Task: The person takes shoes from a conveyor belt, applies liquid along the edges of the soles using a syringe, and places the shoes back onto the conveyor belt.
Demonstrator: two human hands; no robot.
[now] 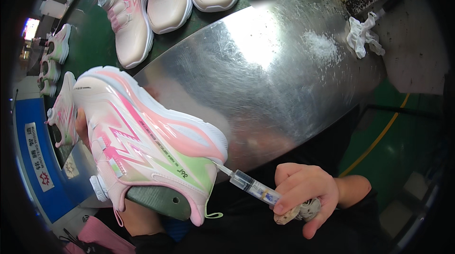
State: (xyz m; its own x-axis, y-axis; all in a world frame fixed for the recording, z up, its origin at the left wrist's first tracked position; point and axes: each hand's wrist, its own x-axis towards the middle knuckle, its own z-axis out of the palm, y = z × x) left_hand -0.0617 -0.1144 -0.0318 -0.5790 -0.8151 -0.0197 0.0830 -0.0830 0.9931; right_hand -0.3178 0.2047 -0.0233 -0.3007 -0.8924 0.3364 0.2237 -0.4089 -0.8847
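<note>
One shoe is up in the hands, pink and white with a green heel patch and a zigzag down its side, tipped over so the sole faces away and the round dial closure points down. A grey-green last shows in its opening. Left hand is mostly hidden behind the shoe; fingers peek out at its far side, so it grips from behind, though I cannot tell just how. Right hand is curled shut around one syringe, clear barrel with a blue and yellow band, plus a wad of grey rag under the fingers. Needle tip sits right at the shoe's heel edge, touching or very nearly.

Behind it all, one curved steel plate, scuffed, with a white powdery smear near its far right and one crumpled white cloth just beyond.

On the green belt up top, six pale pink shoes in a row, the right ones cut off by the frame. Down the left edge, perhaps four more, small and blurred there, hard to count.

Signs: one blue panel at lower left, carrying a white oblong label with a red emblem. A yellow line runs across the green floor at right.
</note>
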